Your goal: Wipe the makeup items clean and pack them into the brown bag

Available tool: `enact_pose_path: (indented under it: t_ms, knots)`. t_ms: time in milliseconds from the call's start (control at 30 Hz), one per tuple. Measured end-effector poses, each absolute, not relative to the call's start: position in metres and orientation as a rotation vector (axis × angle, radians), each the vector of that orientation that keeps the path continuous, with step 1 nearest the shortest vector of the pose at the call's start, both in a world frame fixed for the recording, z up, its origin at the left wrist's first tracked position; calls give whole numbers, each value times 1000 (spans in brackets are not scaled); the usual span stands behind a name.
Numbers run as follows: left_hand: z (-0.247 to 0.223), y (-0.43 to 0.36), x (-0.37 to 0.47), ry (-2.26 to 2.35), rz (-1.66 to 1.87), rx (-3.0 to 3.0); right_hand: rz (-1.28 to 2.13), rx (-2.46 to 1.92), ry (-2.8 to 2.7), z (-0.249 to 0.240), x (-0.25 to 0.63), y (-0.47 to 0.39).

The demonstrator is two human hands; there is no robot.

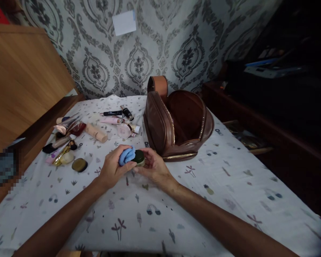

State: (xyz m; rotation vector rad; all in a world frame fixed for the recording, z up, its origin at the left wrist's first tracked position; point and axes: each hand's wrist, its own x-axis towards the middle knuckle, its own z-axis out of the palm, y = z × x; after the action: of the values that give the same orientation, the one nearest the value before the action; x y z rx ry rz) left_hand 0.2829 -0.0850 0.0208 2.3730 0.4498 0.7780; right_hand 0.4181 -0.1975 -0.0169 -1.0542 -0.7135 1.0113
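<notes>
Jar (139, 158), squat and round with a dark lid over a paler body, is near the centre of the frame, directly between the two hands and above the bench (192, 210). Being so stubby, it has no clear long axis; its lid faces roughly upward, while any slight tilt is hard to judge behind the fingers. Both hands are equally close: the right hand (157, 168) grips the jar from its right side, fingers and thumb curled about it, and the left hand (113, 167) is closed on a bunched blue cloth (127, 156) that meets the jar's left side. Just beyond the right hand, toward the upper right of the frame, a brown bag (157, 130) rests on the bench with its zipped mouth gaping; the inside is dim, so what lies at the bottom cannot be told. Left of centre lie loose cosmetics outside the bag: a beige bottle (96, 133), a black tube (112, 113), a round pink case (123, 131) and, nearest the left hand, another round lidded pot (79, 165). How full the jar or the pot is cannot be seen.
</notes>
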Motion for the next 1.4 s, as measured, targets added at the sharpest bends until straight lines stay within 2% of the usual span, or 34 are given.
enact_pose_path:
  t_ms: [433, 1033, 1400]
  knots:
    - [12, -80, 284, 648, 763, 2188, 1180, -749, -419, -8, 415, -198]
    - [14, -81, 283, 456, 774, 2461, 1302, -745, -315, -5, 417, -200]
    - [17, -76, 281, 110, 916, 2617, 1330, -809, -329, -11, 416, -199]
